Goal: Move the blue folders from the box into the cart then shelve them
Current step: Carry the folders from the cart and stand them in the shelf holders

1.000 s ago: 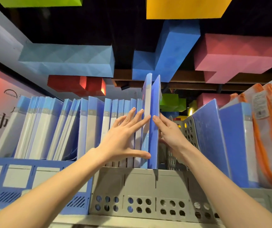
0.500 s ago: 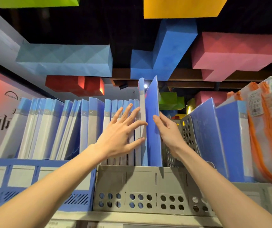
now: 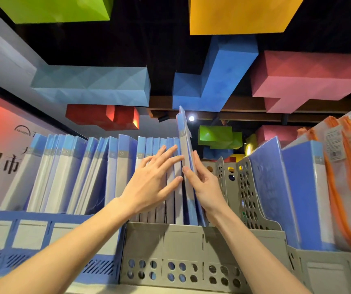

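- The left hand [image 3: 151, 183] lies flat with its fingers straight and spread. It presses the spines of the standing folders [image 3: 149, 145] in the grey rack [image 3: 181, 236] toward 9 o'clock and grips nothing.
- The right hand [image 3: 206, 187] pinches the tall folder [image 3: 184, 132], with the thumb on its near edge and the fingers along its 3 o'clock face.
- That folder stands upright in the grey rack at the 3 o'clock end of the row. Its top is well above its neighbours.
- To do this step well, I would hold the row back with the flat hand so the gap stays open. Then I would slide the tall folder straight down toward 6 o'clock until its top is level with the others.
- The thin cover looks likely to bend, or to catch on the perforated divider [image 3: 246, 187] just beside it at 3 o'clock. It seems safer to guide the lower part than to push from the top.
- Hands: two, close together on either side of the tall folder.
- Grey rack: six spines show, plus the tall folder. Whether that is one folder or two pressed together I cannot tell.
- Blue rack [image 3: 49, 230], at 9 o'clock: roughly nine leaning folders [image 3: 64, 166]. They overlap, so the count is loose.
- At 3 o'clock: two broad folders [image 3: 265, 177] leaning, then several orange-edged pouches [image 3: 350, 177].
- Racks: three. One is blue and two are grey, the second grey rack [image 3: 327, 270] only partly in view at 4 o'clock.
- No box or cart is in view.
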A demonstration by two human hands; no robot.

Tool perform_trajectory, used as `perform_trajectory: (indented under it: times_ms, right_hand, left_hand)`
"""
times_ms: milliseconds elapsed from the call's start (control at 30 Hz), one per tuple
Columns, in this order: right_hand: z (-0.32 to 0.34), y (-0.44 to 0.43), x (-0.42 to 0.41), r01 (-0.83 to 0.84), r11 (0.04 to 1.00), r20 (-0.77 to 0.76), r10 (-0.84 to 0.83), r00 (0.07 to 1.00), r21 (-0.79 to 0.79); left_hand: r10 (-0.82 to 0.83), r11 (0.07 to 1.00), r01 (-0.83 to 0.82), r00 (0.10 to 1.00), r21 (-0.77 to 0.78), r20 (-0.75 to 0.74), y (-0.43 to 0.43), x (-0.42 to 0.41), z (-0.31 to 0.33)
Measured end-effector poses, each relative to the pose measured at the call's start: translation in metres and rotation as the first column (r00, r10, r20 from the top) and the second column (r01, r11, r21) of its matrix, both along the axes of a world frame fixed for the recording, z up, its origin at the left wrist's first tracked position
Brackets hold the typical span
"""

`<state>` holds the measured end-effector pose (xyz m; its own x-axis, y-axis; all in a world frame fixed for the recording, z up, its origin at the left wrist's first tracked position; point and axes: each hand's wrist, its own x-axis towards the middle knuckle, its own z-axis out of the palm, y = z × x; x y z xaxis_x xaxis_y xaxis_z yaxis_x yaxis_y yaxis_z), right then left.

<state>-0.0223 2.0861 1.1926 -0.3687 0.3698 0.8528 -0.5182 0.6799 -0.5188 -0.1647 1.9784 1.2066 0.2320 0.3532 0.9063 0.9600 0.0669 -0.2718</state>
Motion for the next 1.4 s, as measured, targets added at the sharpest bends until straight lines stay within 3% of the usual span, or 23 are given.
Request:
perform_trajectory:
  times_ms: [200, 400, 733, 933, 1067, 1167, 1233, 1400]
  right_hand:
    - [0.005, 0.000, 0.000, 0.093, 0.994, -0.054, -0.090, 0.994, 0.050]
    - [0.025, 0.019, 0.014, 0.246, 0.968, -0.141, -0.237, 0.961, 0.052]
    - [0.011, 0.029, 0.046, 0.315, 0.945, -0.144, -0.300, 0.943, 0.093]
    - [0.021, 0.019, 0.060, 0.282, 0.955, -0.214, -0.257, 0.942, 0.095]
    - [0.017, 0.016, 0.070, 0.308, 0.944, -0.207, -0.281, 0.937, 0.116]
    - [0.024, 0.015, 0.074, 0.337, 0.932, -0.217, -0.305, 0.927, 0.130]
    - [0.028, 0.017, 0.069, 0.365, 0.921, -0.196, -0.335, 0.921, 0.140]
    - [0.024, 0.011, 0.039, 0.389, 0.908, -0.154, -0.367, 0.917, 0.156]
  left_hand:
    - [-0.047, 0.997, 0.044, 0.998, 0.071, 0.033, 0.004, 0.005, 0.001]
    - [0.049, 0.988, -0.048, 0.999, 0.145, -0.004, 0.025, 0.024, 0.026]
    - [-0.062, 0.987, 0.047, 0.994, 0.152, 0.093, 0.052, 0.054, 0.061]
    - [-0.259, 0.966, 0.256, 0.957, 0.047, 0.126, 0.063, 0.085, 0.057]
    - [-0.415, 0.904, 0.428, 0.874, 0.004, 0.252, 0.055, 0.096, 0.057]
    - [-0.450, 0.887, 0.462, 0.853, 0.016, 0.264, 0.052, 0.098, 0.065]
    - [-0.397, 0.918, 0.391, 0.895, 0.069, 0.202, 0.052, 0.089, 0.068]
    - [-0.048, 0.989, 0.038, 0.997, 0.146, 0.066, 0.044, 0.049, 0.061]
